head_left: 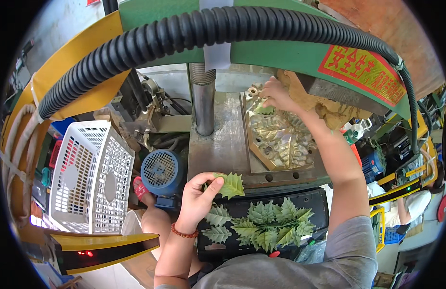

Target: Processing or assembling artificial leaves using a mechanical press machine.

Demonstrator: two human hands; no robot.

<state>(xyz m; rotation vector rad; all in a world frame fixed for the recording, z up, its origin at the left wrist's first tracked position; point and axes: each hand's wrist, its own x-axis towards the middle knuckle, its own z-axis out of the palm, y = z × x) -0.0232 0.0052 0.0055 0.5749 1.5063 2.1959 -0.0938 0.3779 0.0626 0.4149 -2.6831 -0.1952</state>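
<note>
My left hand (pixel 198 201), a beaded bracelet on its wrist, pinches a green artificial leaf (pixel 231 186) with toothed edges between thumb and fingers. It is above the near side of the press bed. My right hand (pixel 279 98) reaches over the far left corner of a brassy metal mold (pixel 281 139) with leaf-vein relief. Its fingers look apart, beside a pale green leaf (pixel 265 109) lying in the mold; whether they touch it is unclear. A bunch of green artificial leaves (pixel 271 224) lies on the black tray (pixel 310 197) before me, with loose leaves (pixel 217 224) at its left.
A steel column (pixel 202 101) rises left of the mold, under a green press frame (pixel 266 45) with a black corrugated hose (pixel 194 31). At left stand a white plastic basket (pixel 100 180) and a blue motor (pixel 160 171). Yellow-black sensor bars (pixel 107 250) flank me.
</note>
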